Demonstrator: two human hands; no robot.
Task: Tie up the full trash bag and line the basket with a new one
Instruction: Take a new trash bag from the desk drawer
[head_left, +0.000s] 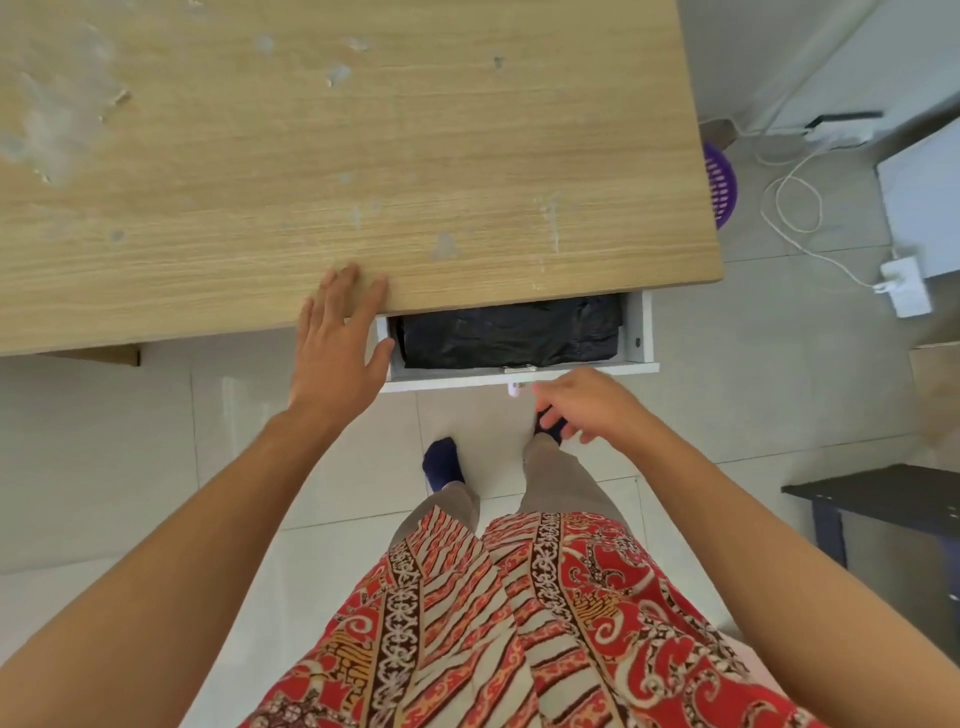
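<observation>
Forearms: both reach forward from the bottom of the head view, above a red patterned garment (519, 623) and two feet in dark socks on the pale tiled floor (156, 415).
Left hand (340, 332): fingers straight and spread, fingertips lying on the front edge of the wooden table (311, 156), thumb toward the drawer's left corner; it holds nothing.
Right hand (582, 402): just in front of the drawer front, fingers loosely curled near the small handle (514, 387); I cannot tell whether they touch or pinch it.
Drawer (641, 332): white, pulled partly out from under the table edge.
New bags (511, 335): a flat, folded stack of black plastic lying in the drawer, filling most of its visible width; the back part is hidden under the tabletop.
Handling: likely very light, thin, limp and somewhat slick, with layers that cling together; a pinch at a free folded edge or corner near the drawer front should lift one, while a flat press would only slide the stack.
Basket (719, 176): a purple perforated one stands on the floor beyond the table's right edge, mostly hidden; whether it holds the full bag cannot be seen.
Other things: a white charger (906, 283) and cable lie on the floor to the right.
Step in hand: apparently fetching a fresh liner.
</observation>
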